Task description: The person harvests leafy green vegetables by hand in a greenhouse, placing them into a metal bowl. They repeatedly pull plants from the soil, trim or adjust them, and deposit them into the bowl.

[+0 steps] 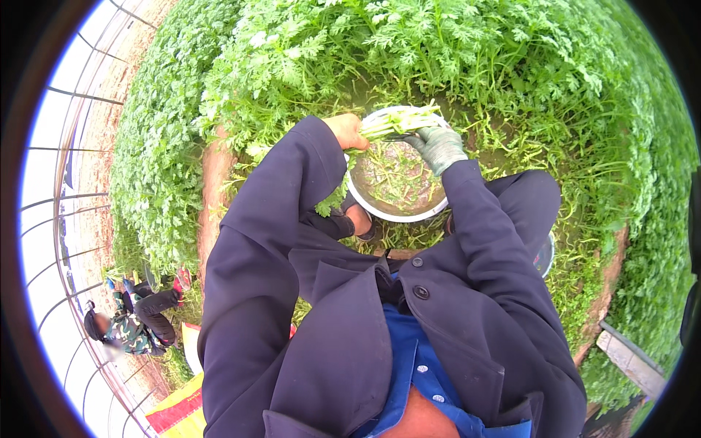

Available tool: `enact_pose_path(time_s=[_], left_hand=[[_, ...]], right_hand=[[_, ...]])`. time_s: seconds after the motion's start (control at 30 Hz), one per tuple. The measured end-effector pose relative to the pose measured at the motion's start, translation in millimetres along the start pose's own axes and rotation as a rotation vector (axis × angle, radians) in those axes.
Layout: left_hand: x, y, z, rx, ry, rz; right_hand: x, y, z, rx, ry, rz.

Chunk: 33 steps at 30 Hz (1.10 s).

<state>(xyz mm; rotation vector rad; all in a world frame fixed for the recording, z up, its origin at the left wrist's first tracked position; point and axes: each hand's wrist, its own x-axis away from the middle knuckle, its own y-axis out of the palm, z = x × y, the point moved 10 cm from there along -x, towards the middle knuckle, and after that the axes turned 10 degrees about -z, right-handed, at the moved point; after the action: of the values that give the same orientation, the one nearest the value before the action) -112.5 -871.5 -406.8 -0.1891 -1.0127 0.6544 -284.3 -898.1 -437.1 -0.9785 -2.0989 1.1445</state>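
Observation:
Bare, my left hand (348, 131) is closed around a bunch of leafy green stalks (391, 123), whose pale stem ends point to the right. Leaves of the bunch hang below that hand beside the sleeve. My right hand (440, 147), in a grey-green glove, is at the stem end of the bunch; a dark edge shows next to its fingers, too small to name. Both hands are over the upper rim of a round basin (408, 218) with a white rim. Stem and leaf scraps (402, 172) lie scattered inside the basin.
Dense leafy green plants (438, 38) stand ahead and at both sides. Trimmings cover the soil around the basin. Another container (544, 256) is partly hidden by my right leg. At far left another person (137, 323) sits low, near a yellow and red sack (178, 410). A pale board (630, 361) lies lower right.

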Motion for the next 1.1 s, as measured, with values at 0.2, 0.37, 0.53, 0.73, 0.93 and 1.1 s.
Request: enact_pose_path(time_s=[0.2,0.37,0.53,0.73,0.93,1.1], left_hand=[[21,-16,-33,-0.466,-0.144,0.088],[48,-35,-33,-1.062,-0.281,0.446],[58,-19,-8,-1.318,-0.194,0.610],[83,-7,52,-1.469,0.109,0.900],[116,-37,28,-1.450,0.068,0.955],[109,-36,22,-1.440,0.036,0.914]], right_hand=[[3,46,89,0.032,0.378,-0.232],[6,42,89,-0.114,0.478,-0.252],[0,10,-4,-0.275,0.156,-0.251],[-9,57,31,-0.024,0.443,-0.341],[-11,90,102,0.042,0.446,-0.410],[-22,39,44,-0.240,0.307,-0.257]])
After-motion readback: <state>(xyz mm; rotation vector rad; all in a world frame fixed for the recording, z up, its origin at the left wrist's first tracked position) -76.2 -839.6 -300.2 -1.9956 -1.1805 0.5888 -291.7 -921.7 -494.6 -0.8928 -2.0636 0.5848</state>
